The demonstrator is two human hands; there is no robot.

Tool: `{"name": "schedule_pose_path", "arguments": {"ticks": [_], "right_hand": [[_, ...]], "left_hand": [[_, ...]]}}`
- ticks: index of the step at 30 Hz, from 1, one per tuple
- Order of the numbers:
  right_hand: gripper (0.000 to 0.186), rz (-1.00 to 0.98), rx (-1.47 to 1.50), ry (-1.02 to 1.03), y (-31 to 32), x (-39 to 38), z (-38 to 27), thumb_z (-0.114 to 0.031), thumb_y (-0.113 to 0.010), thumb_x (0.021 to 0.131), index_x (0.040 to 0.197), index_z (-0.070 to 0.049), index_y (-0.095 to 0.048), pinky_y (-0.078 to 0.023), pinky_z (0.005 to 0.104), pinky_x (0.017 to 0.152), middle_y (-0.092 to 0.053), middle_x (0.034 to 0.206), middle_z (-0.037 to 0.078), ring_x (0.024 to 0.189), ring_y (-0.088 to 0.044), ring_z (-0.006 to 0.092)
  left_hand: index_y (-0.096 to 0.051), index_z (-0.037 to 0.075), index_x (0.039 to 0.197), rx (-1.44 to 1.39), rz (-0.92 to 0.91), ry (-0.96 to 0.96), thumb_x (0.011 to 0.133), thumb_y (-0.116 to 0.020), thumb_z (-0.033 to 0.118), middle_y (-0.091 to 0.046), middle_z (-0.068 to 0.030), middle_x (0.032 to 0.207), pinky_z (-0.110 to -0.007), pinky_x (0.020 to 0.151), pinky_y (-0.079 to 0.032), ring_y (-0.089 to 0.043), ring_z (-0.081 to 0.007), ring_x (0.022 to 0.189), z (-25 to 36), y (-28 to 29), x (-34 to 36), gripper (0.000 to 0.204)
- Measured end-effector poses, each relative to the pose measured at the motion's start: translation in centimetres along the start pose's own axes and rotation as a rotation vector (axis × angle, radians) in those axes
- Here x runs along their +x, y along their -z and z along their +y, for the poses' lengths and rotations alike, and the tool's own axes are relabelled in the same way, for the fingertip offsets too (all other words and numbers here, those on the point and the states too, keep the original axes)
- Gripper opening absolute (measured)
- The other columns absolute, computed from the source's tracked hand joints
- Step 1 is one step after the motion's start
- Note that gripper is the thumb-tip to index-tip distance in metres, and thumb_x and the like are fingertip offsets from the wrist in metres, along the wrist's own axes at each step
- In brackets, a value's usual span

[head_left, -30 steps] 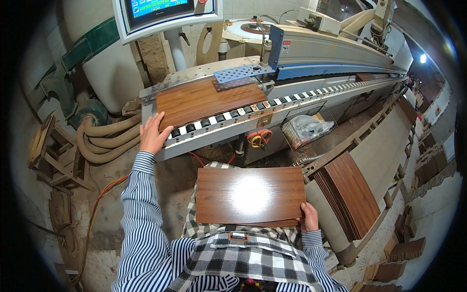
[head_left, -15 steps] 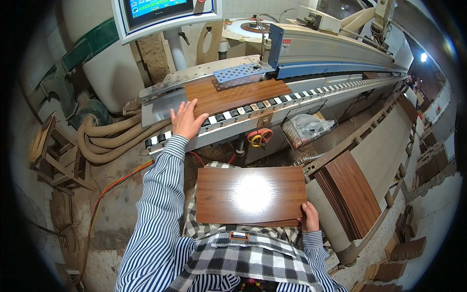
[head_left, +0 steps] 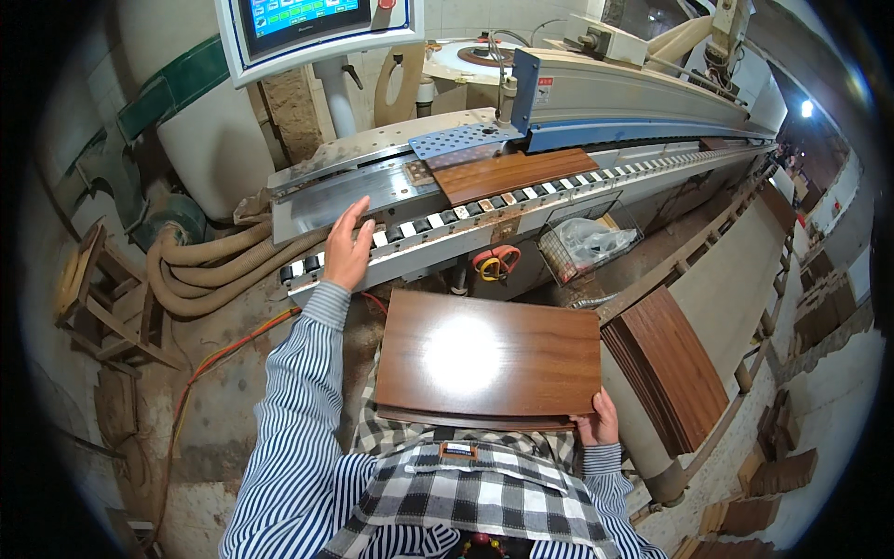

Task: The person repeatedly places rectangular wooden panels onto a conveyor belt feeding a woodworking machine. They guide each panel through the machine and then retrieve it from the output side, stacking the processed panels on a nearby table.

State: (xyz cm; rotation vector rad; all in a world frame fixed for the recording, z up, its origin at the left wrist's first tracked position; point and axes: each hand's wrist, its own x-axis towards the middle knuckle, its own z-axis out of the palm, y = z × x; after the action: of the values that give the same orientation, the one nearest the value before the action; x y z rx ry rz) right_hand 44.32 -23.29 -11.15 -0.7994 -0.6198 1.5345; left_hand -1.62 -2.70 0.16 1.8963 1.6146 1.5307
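A dark brown wood-grain board (head_left: 531, 363) lies tilted over my lap, with light glaring off its glossy face. At its lower right corner my right hand (head_left: 598, 421) grips it, thumb at the edge and fingers partly hidden underneath. The edge of at least one more board (head_left: 475, 421) shows below it. My left hand (head_left: 348, 250) is open with fingers stretched out, beside the near end of the machine's feed track (head_left: 410, 229), touching no board. Farther along that track rests another brown board (head_left: 521, 175), partly under a blue perforated plate (head_left: 453, 141).
To my right, a stack of brown boards (head_left: 675, 359) sits on a roller conveyor (head_left: 726, 296). A wire basket (head_left: 562, 265) with clear plastic hangs below the track, near scissors (head_left: 496, 263). Hoses (head_left: 200, 279) and a wooden stool (head_left: 98, 289) stand left; a control screen (head_left: 307, 23) is ahead.
The board on the track has slid right, away from my left hand, which has drawn back slightly. My right hand has raised the lap board's far edge and shifted it rightward.
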Motion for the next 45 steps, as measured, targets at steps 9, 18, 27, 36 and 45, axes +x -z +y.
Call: {"name": "schedule_pose_path", "arguments": {"ticks": [9, 18, 27, 36, 45], "right_hand": [[0.044, -0.076, 0.13, 0.06, -7.4, 6.6, -1.4, -0.02, -0.046, 0.097, 0.137, -0.004, -0.034, -0.059, 0.0315, 0.069, -0.06, 0.113, 0.013, 0.085, -0.066, 0.0237], [0.042, -0.241, 0.342, -0.181, -15.0, 13.8, 0.2, -0.031, -0.047, 0.098, 0.128, -0.003, -0.044, -0.056, 0.0369, 0.083, -0.06, 0.116, 0.018, 0.099, -0.064, 0.0291], [0.038, 0.128, -0.472, 0.152, -9.2, 8.2, -0.6, -0.018, -0.05, 0.096, 0.129, -0.001, -0.046, -0.052, 0.0275, 0.079, -0.061, 0.115, 0.013, 0.09, -0.063, 0.0166], [0.038, 0.506, -1.467, 0.387, -0.1, -0.1, 4.0, -0.023, -0.053, 0.092, 0.121, 0.001, -0.053, -0.045, 0.0411, 0.085, -0.057, 0.106, 0.018, 0.095, -0.056, 0.0328], [0.035, 0.627, -1.518, 0.266, 0.2, 2.4, 4.2, -0.038, -0.053, 0.092, 0.092, -0.004, -0.061, -0.047, 0.0458, 0.068, -0.065, 0.08, 0.018, 0.075, -0.061, 0.0368]], "left_hand": [[-0.042, 0.013, 0.137, 0.378, -0.36, -0.215, 0.077, -0.067, 0.048, -0.031, -0.0145, 0.147, -0.05, 0.113, -0.016, -0.021, -0.0341, 0.139, 6.0, 6.4, -7.3, 0.074], [-0.046, 0.012, 0.135, 0.714, -0.204, -0.111, 0.085, -0.06, 0.043, -0.039, -0.0153, 0.143, -0.05, 0.111, -0.019, -0.032, -0.0317, 0.134, 0.9, 8.5, -6.9, 0.061], [-0.053, 0.008, 0.126, 0.822, -0.02, 0.111, 0.083, -0.058, 0.054, -0.045, -0.0173, 0.137, -0.052, 0.111, -0.014, -0.038, -0.0301, 0.13, -0.7, 6.5, -3.9, 0.064], [-0.058, 0.008, 0.115, 0.822, -0.001, 0.166, 0.075, -0.065, 0.056, -0.052, -0.0112, 0.119, -0.049, 0.108, -0.022, -0.044, -0.0283, 0.114, -0.5, 5.7, -0.1, 0.063], [-0.047, 0.014, 0.134, 0.803, -0.1, 0.283, 0.08, -0.057, 0.06, -0.032, -0.0199, 0.146, -0.047, 0.112, -0.016, -0.03, -0.0314, 0.135, -2.0, 6.8, -0.8, 0.072]]}}
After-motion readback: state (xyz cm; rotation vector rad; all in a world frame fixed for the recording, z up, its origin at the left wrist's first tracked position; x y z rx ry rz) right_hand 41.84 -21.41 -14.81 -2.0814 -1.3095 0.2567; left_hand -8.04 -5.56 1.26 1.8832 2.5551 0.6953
